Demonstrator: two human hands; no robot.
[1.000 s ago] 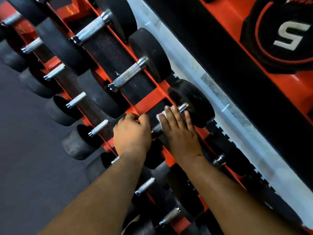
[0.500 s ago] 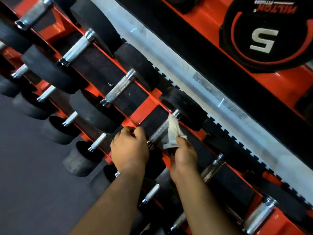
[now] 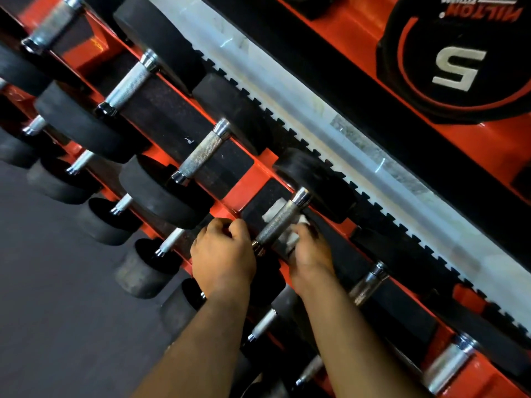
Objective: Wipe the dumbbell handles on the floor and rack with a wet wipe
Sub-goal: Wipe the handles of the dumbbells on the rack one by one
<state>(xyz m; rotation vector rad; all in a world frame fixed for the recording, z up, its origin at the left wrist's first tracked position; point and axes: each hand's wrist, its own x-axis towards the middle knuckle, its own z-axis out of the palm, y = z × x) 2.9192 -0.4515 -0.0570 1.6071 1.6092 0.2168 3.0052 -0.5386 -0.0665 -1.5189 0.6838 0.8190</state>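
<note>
Head view. My right hand (image 3: 309, 254) pinches the wet wipe (image 3: 283, 239) and holds it under and around the knurled dumbbell handle (image 3: 280, 222); white folds of the wipe show on both sides of the bar, one flap above it, the larger part between the bar and my fingers.

My left hand (image 3: 222, 254) is closed in a curled grip just left of my right hand, fingers hooked over the near black head of the same dumbbell at the red rack (image 3: 244, 185) edge. What exactly the fingertips press on is hidden under the knuckles.

The handle runs diagonally away from my hands, its far chrome collar touching the far rubber head (image 3: 313, 182), which sits on the rack's upper tier beyond my right hand.

Further dumbbells lie in a row on that tier, to the left of and beyond my left hand; the neighbouring handle (image 3: 201, 153) is bare metal. A lower tier of smaller dumbbells (image 3: 140, 268) lies left of my left hand, over grey floor (image 3: 57, 311). Beyond my right hand, past a white strip, a black plate marked "5" (image 3: 457, 67) lies on a red surface.
</note>
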